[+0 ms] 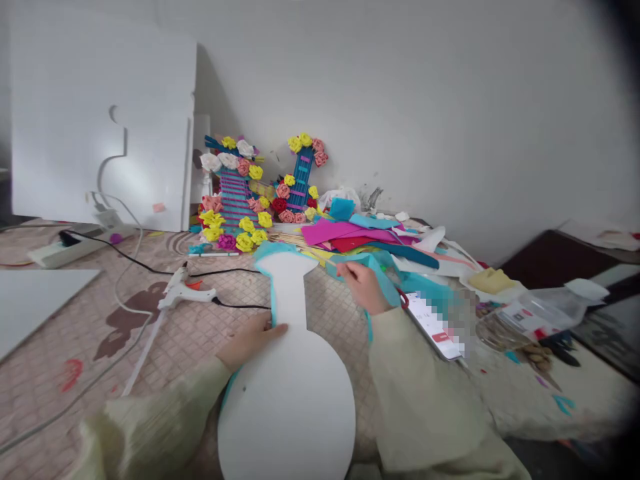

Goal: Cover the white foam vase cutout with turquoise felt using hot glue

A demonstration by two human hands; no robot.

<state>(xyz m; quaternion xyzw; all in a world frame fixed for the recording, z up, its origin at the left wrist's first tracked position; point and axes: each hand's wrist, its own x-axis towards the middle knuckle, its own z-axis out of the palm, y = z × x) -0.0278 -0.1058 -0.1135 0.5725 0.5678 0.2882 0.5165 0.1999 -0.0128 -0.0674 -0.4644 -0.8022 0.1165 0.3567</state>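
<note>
A white foam cutout shaped like a guitar [289,373] lies in front of me, edged with turquoise felt. My left hand [250,343] rests on its left side at the waist, fingers curled against the edge. My right hand [363,285] is closed in a pinch on a thin wooden stick [320,257] beside the cutout's neck, over a turquoise felt strip [380,267].
A white glue gun [183,292] with its black cord lies to the left, near a power strip [65,247]. Blue stick frames with paper flowers [240,193] stand at the back. Coloured felt sheets [350,233], a phone [433,323] and a plastic bottle [535,310] lie right.
</note>
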